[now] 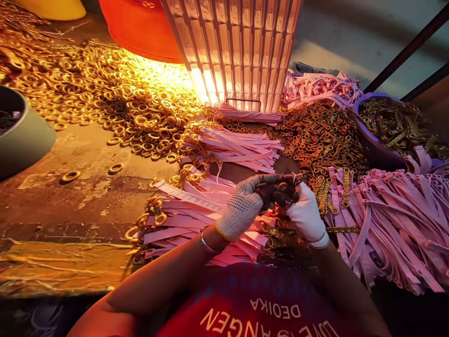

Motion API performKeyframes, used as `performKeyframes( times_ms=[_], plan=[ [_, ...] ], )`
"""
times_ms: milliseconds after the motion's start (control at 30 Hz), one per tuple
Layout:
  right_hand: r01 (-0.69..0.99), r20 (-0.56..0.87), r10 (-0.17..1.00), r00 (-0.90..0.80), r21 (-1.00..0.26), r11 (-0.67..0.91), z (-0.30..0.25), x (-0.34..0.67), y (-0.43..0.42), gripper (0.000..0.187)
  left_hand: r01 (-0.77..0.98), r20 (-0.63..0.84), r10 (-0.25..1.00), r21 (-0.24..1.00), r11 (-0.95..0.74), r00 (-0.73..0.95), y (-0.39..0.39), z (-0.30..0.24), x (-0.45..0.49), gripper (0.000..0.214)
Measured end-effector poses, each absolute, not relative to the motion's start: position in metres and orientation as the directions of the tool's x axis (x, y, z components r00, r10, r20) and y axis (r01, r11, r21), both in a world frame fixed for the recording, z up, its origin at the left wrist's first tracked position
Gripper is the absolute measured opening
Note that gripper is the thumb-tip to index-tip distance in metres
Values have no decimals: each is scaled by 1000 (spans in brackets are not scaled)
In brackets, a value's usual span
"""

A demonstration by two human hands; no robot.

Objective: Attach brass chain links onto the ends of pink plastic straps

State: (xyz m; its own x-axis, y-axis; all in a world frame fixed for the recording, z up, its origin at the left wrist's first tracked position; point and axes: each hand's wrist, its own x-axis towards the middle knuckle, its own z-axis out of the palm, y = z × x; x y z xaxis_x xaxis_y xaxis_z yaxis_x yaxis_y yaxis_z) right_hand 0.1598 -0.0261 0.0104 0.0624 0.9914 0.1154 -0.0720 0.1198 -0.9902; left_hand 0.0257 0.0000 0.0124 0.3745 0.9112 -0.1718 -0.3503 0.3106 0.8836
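Both my hands wear white knit gloves with dark fingertips and meet at the middle of the table. My left hand (245, 206) is closed, its fingers pinched against those of my right hand (301, 210), which is closed too. Between the fingertips sits a small gold-coloured piece (282, 189) that I cannot make out clearly. Under my hands lies a bundle of pink straps with gold rings (185, 220). A second bundle of pink straps (235, 145) lies just beyond them.
A big heap of loose gold rings (122, 93) covers the left back. Gold chains (322, 135) lie right of centre, a purple bowl (372, 140) holds more. Pink straps (403, 224) pile at the right. A ribbed lamp (238, 47) glows behind; a grey bowl (24, 135) stands left.
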Motion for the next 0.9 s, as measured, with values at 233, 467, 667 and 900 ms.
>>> performKeyframes(
  times_ms=[233, 467, 667, 900],
  plan=[
    [85, 262, 927, 270, -965, 248, -7, 170, -33, 27, -508, -423, 636, 385, 771, 646, 14, -2, 13, 34],
    [346, 406, 885, 227, -883, 316, -20, 171, -41, 24, -391, -321, 804, 745, 541, 500, -9, -3, 18, 19],
    [211, 243, 948, 204, -957, 200, -4, 171, -44, 21, -327, -202, 821, 846, 421, 534, -8, -3, 9, 23],
    [-134, -50, 999, 16, -990, -47, 12, 173, -39, 35, -100, 0, 863, 993, 59, 505, 2, -1, 0, 24]
  ],
)
